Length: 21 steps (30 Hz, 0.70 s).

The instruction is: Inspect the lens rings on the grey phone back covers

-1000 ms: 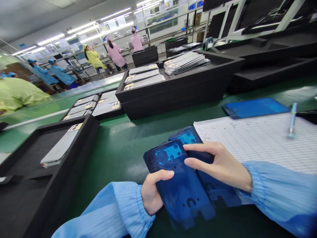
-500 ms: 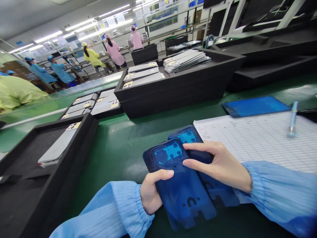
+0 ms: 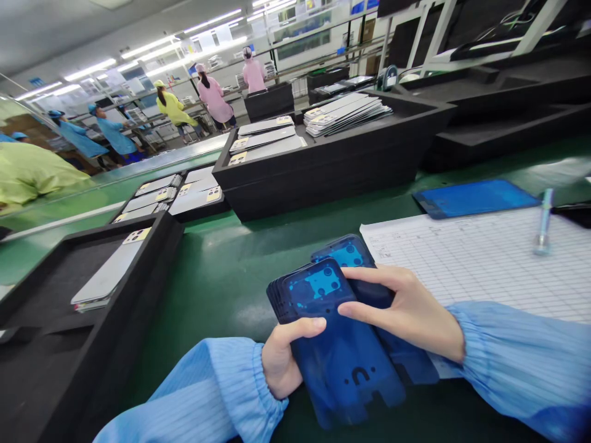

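Observation:
A fanned stack of dark blue phone back films [image 3: 341,351], each with a bright blue camera patch and cutouts at the lower end, is gripped by my left hand [image 3: 290,354]. Its thumb lies across the top film while the other fingers are hidden underneath. My right hand [image 3: 406,311] rests over the right edge of this stack, thumb and forefinger at the top film near the camera patch. Under that hand and partly covered by it is a second group of blue films [image 3: 351,252]. Whether the right fingers pinch several films cannot be made out.
A ruled paper sheet [image 3: 484,258] lies on the green table at right, with a pen [image 3: 543,221] on it and a blue panel [image 3: 478,198] behind. Black trays [image 3: 323,166] hold pale phone covers [image 3: 346,114]. Another black tray [image 3: 152,264] stands at left. People work beyond.
My right hand and the second group of films have shifted very slightly left. My left hand keeps its hold on the stack, nearly still.

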Tool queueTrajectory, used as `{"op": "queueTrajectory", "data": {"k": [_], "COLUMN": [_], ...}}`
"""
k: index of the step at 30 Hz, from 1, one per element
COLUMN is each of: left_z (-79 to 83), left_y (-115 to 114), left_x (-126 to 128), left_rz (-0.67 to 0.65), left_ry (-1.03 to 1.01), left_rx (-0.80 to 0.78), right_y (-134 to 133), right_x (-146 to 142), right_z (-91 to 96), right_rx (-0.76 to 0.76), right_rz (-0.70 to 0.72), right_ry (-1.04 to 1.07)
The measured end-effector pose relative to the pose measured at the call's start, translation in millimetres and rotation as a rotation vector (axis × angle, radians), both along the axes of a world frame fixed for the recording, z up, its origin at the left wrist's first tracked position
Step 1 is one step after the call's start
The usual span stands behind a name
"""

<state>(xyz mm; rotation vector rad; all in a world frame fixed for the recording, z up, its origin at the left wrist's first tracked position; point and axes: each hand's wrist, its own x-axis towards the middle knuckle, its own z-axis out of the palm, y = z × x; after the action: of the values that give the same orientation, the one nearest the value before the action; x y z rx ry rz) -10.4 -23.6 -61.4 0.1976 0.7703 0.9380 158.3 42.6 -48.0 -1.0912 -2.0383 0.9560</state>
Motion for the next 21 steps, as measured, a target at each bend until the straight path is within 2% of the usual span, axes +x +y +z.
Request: {"op": "queueTrajectory", "data": {"k": [4, 7, 11, 17, 21], "left_z": [-0.8, -1.0, 0.3, 2.0, 2.0], "left_y": [-2, -1, 2, 3, 3], "left_x": [0, -3, -4, -1, -2], "left_rz": [0.02, 0.006, 0.054, 0.067, -0.014], "left_ry": [0.014, -0.012, -0.061, -0.079, -0.119], "left_rx": [0.023, -0.021, -0.078, -0.086, 0.028], "right_y": [0, -1, 2, 14, 22], "right_x": [-1, -3, -2, 10, 19], "right_z": [-0.5, 4.5, 10.3, 10.2, 15.7], "right_rx": [-0.03, -0.069, -0.075, -0.086, -0.098], "right_rz": [0.016, 0.023, 0.031, -0.155, -0.223], "right_ry": [0.01, 0.007, 0.072, 0.24, 0.316]}}
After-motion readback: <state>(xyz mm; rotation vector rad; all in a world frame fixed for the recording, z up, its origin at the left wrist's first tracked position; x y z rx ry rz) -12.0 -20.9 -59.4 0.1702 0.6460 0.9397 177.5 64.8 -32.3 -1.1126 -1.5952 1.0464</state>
